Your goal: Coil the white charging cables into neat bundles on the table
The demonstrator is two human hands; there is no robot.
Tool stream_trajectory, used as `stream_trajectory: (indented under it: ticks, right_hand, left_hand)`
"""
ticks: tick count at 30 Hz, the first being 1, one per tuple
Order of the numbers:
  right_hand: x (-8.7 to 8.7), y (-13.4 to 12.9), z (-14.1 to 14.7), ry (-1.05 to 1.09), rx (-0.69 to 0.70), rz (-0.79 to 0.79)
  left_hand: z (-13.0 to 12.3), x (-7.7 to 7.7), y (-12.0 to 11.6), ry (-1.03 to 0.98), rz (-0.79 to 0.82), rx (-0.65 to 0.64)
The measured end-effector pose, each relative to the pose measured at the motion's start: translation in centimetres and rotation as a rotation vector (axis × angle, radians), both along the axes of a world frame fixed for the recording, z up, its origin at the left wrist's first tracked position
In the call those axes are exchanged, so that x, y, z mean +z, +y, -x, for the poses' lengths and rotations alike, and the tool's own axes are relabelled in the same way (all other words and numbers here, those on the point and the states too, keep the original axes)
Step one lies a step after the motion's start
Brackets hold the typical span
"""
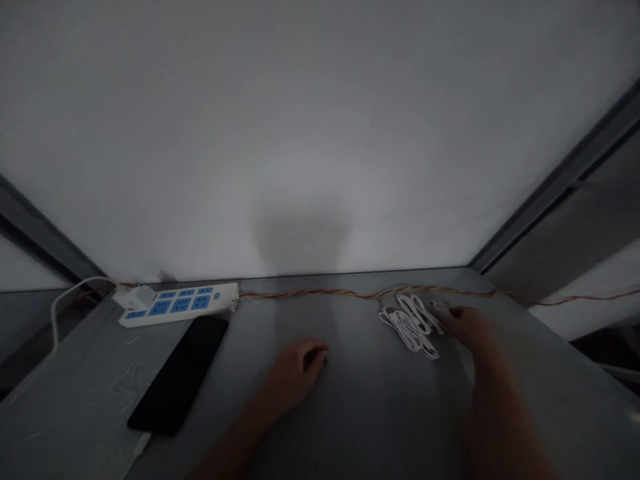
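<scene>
My right hand (467, 325) is at the right of the grey table, its fingers closed on a coiled white cable (439, 308). Right beside it, to the left, lie more white cables (411, 325), wound into loose bundles and overlapping, so their number is hard to make out. My left hand (300, 368) rests near the middle of the table with its fingers curled in and the thumb tip close to the index finger. Nothing shows in its grip. The picture is dim, and the right fingertips are partly hidden.
A white power strip (180, 305) with blue sockets and a plugged-in white charger (141, 297) lies at the back left. A black phone (180, 377) with a white cable attached is in front. A twisted red-yellow wire (320, 291) runs along the white back wall (300, 133).
</scene>
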State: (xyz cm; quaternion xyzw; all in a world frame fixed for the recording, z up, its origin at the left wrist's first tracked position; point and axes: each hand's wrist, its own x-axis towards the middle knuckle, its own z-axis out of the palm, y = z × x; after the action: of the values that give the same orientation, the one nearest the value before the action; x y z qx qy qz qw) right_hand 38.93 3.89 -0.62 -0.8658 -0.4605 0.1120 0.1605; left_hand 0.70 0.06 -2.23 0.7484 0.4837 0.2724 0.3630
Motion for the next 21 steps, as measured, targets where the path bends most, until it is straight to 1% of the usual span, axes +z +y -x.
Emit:
stream_trajectory:
  ticks: [2,3,5,6,7,8,9,11,13,16,19,21]
  right_hand:
    - [0.5,0.3,1.0,-0.013,-0.001,-0.099]
    - [0.8,0.5,2.0,-0.016,0.010,-0.157]
    - [1.3,0.8,5.2,0.014,0.073,-0.256]
    - [1.4,0.9,7.2,0.045,0.130,-0.319]
    - [1.4,0.9,9.5,0.133,0.238,-0.452]
    - [1.3,0.7,11.8,0.216,0.377,-0.552]
    - [1.1,0.5,14.1,0.284,0.514,-0.615]
    - [0.5,-0.3,18.2,0.410,0.706,-0.658]
    - [-0.3,-1.1,21.1,0.497,0.804,-0.619]
    - [-1.1,-2.2,23.2,0.583,0.877,-0.610]
    - [-1.2,-2.8,23.4,0.695,0.949,-0.610]
    - [-1.1,-2.9,23.3,0.769,0.945,-0.594]
  left_hand:
    - [0.0,0.0,-0.1,-0.011,0.008,-0.001]
    - [0.0,0.0,-0.1,-0.026,0.013,0.004]
    - [-0.1,0.0,0.0,-0.078,0.052,0.023]
    - [-0.2,0.0,0.1,-0.119,0.088,0.039]
    - [-0.2,0.0,0.2,-0.177,0.132,0.060]
    - [-0.3,0.0,0.3,-0.245,0.182,0.083]
    - [-0.4,0.0,0.5,-0.320,0.235,0.108]
    - [-0.4,0.0,0.8,-0.457,0.319,0.145]
    - [-0.3,0.0,1.0,-0.540,0.338,0.181]
    - [0.0,0.1,1.3,-0.604,0.289,0.276]
    - [0.4,0.1,1.5,-0.648,0.285,0.349]
    - [0.6,0.0,1.6,-0.674,0.302,0.356]
